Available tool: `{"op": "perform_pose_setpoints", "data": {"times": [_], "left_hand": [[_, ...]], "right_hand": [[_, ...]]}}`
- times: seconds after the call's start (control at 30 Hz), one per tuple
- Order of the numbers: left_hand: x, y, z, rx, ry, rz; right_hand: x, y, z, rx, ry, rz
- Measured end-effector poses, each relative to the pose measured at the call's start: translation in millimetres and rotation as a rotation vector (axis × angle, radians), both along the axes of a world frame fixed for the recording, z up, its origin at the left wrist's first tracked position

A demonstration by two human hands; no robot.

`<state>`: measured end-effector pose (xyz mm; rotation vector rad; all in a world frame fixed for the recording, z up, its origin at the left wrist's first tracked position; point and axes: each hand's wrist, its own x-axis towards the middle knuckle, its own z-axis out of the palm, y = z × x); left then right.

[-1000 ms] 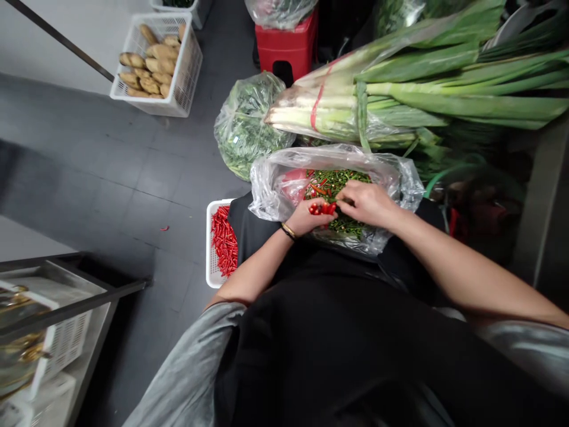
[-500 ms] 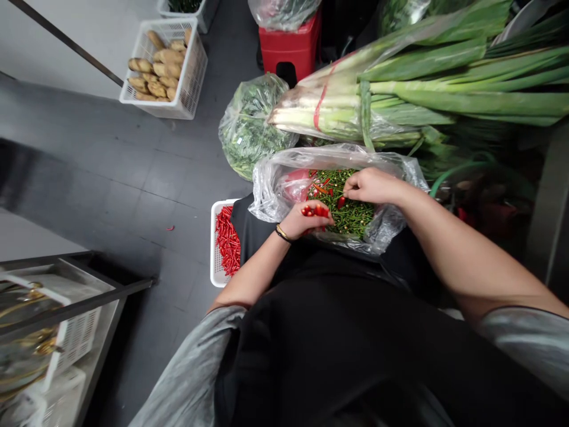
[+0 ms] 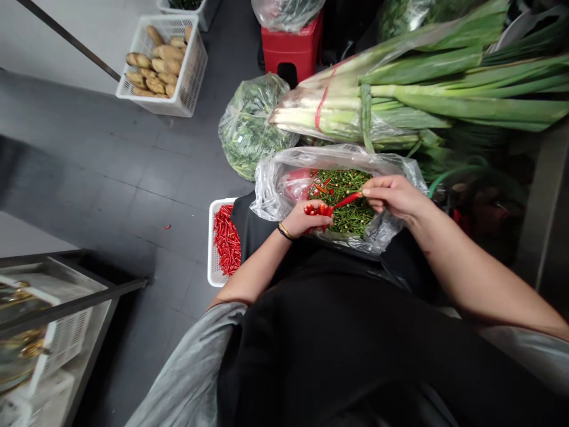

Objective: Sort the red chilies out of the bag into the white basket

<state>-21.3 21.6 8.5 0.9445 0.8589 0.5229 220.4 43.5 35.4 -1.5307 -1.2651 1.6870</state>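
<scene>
My left hand (image 3: 309,219) is closed around several red chili peppers, whose ends poke out between the fingers. With its fingertips, my right hand (image 3: 391,194) pinches the stem end of one red chili pepper (image 3: 349,200); the other end of that pepper reaches my left hand. Below both hands lies a heap of green chili stems (image 3: 351,222) with a few red and orange bits, inside an open clear plastic bag (image 3: 271,178) on my lap. Red chilies (image 3: 227,243) partly fill a white basket (image 3: 213,273) left of my knee.
Bagged leafy greens (image 3: 253,124) and a large bundle of leeks (image 3: 400,95) lie beyond the plastic bag. A red stool (image 3: 291,50) stands behind them. On the floor at upper left is a crate (image 3: 186,89) of potato-like tubers. A metal rack (image 3: 111,290) stands lower left.
My right hand has drawn back to the right and now holds a red chili pepper stretched toward my left hand. The left hand stays nearly in place, still gripping its chilies.
</scene>
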Motion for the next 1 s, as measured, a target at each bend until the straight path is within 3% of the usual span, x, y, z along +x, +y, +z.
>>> {"op": "perform_pose_setpoints", "data": {"times": [0.13,0.2,0.33,0.43,0.57,0.63,0.7,0.77,0.87,1.0], "left_hand": [[2,0,5.7,0.129,-0.057,0.075],[7,-2,8.6,0.149,-0.094,0.041],[16,-11,9.5,0.047,-0.109,-0.077],[7,-13,12.7,-0.01,-0.076,0.001],[-38,-10,33.9,-0.023,-0.088,0.165],[-77,-8,43.6,0.042,-0.05,0.331],[-123,-7,42.4,0.116,0.049,0.521],[-169,-10,26.0,0.143,0.204,0.686],[-226,-21,-21.7,0.039,0.509,0.843],[-259,-42,-88.4,-0.184,0.807,0.776]], "right_hand": [[-4,-12,-0.9,-0.047,-0.01,0.083],[-15,-20,-1.2,-0.004,-0.041,0.077],[-21,-28,-0.9,0.39,-0.457,0.078],[-4,-22,2.2,0.553,-0.788,0.2],[0,6,4.1,0.558,-1.009,0.492],[-21,26,-2.7,0.563,-1.073,0.544],[-50,46,-16.7,0.479,-1.14,0.61],[-79,62,-34.4,0.335,-1.209,0.721],[-102,77,-56.3,0.215,-1.258,0.822],[-82,84,-58.9,0.206,-1.1,0.752]]}}
